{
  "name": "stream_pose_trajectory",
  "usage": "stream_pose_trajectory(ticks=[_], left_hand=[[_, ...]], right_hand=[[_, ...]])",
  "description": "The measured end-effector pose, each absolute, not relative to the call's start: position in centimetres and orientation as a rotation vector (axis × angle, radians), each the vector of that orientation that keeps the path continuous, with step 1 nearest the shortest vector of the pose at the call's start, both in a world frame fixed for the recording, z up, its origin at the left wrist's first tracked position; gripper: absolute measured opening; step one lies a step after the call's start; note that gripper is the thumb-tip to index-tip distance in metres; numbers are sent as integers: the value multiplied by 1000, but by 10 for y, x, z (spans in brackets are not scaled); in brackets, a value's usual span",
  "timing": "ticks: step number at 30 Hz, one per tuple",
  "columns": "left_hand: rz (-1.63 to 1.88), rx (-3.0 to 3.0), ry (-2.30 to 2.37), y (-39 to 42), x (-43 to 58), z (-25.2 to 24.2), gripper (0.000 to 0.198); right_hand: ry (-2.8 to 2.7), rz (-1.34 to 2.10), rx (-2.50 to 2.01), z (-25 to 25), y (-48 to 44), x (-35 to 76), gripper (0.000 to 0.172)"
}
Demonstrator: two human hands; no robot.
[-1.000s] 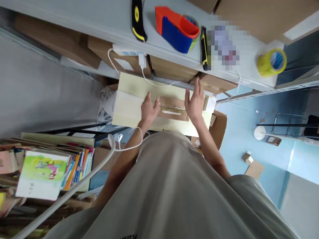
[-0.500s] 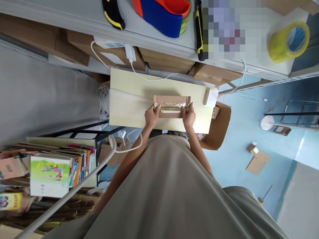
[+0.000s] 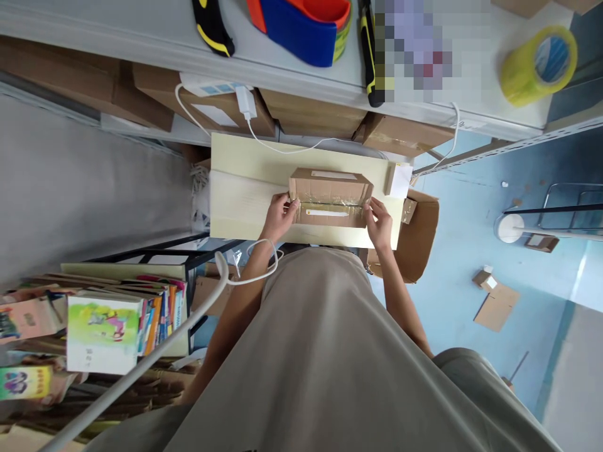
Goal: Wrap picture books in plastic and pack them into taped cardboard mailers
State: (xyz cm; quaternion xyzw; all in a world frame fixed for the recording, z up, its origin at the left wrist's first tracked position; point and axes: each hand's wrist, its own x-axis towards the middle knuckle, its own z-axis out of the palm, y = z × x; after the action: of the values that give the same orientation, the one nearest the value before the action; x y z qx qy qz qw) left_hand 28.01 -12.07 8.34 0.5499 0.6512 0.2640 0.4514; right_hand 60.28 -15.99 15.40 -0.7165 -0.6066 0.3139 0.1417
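Note:
A brown cardboard box (image 3: 332, 187) is held over the pale yellow board (image 3: 245, 213) in front of me. Shiny clear tape crosses it lengthwise, and narrow white label strips show on two of its faces. My left hand (image 3: 280, 216) is closed on its left end, thumb near the taped edge. At the opposite end, my right hand (image 3: 379, 223) grips with thumb and fingers by the tape. Whether the box rests on the board I cannot tell. A small white box (image 3: 399, 181) sits at the board's right end.
Above, a shelf (image 3: 292, 78) carries a yellow tape roll (image 3: 513, 78), a blue and red tape dispenser (image 3: 296, 31) and black-yellow cutters. An open carton (image 3: 417, 242) stands right of the board. Books (image 3: 103, 333) and a white pole (image 3: 155, 351) are at lower left.
The cardboard box has turned so that another long face with a label shows at its far side. My right hand has shifted right, my left hand slightly left.

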Motion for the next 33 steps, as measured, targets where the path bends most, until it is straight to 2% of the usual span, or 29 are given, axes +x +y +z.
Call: stream_pose_trajectory(ticks=[4,7,11,16,21,24,27,29,33], left_hand=[[688,1340,1633,-119,282,81,33],[694,1223,1698,-117,291,64,48],[600,1063,1713,-122,296,32,62],[697,1005,1697,-136,289,7,71],[730,1000,1757,-138,280,0,57],[818,1007,1792,-133,270,3,51],[1062,1047,1862,-119,267,23,46],[1255,1134,1825,-104,273,48,39],[1459,1352,1601,-77,296,120,19]], right_hand=[[-1567,860,-2067,142,-169,605,44],[-1559,955,-2180,111,-168,596,34],[-1541,1085,-2226,75,-167,586,35],[-1348,1177,-2142,57,-174,585,51],[-1374,1215,-2075,54,-179,583,51],[-1535,1014,-2128,74,-166,583,49],[-1729,563,-1997,127,-119,575,48],[-1879,334,-1844,177,-70,557,50],[-2161,92,-1708,268,34,495,51]])
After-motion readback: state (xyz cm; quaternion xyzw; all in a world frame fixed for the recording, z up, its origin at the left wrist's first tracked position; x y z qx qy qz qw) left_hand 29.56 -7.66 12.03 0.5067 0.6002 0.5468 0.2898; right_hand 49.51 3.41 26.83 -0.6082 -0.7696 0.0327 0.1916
